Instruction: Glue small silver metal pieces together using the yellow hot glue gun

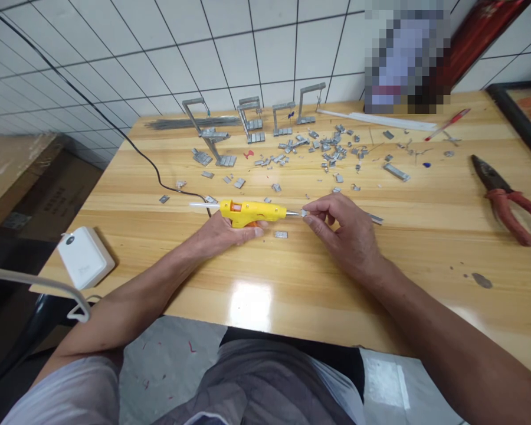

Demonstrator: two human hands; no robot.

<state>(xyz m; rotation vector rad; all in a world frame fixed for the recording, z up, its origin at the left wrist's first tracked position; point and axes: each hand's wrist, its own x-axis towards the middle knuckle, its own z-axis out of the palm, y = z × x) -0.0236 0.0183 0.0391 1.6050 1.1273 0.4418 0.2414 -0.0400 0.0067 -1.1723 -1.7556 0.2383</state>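
Observation:
My left hand (236, 231) is wrapped round the handle of a yellow glue gun (259, 211), whose metal nozzle points right. A clear glue stick (203, 205) sticks out of its back end. Between the thumb and forefinger of my right hand (343, 227) is a small grey piece (304, 212), right at the nozzle tip. Just below the gun, a flat grey strip (281, 235) lies on the wooden table (194, 289). Another grey strip (375, 219) is partly hidden behind my right hand.
Small grey frames (278, 121) stand near the tiled wall, with scattered grey pieces (334, 150) before them. Red-handled pliers (508, 203) and a red pen (449, 124) lie right. A white power bank (86, 258) sits left; a black cable (148, 162) runs to the gun.

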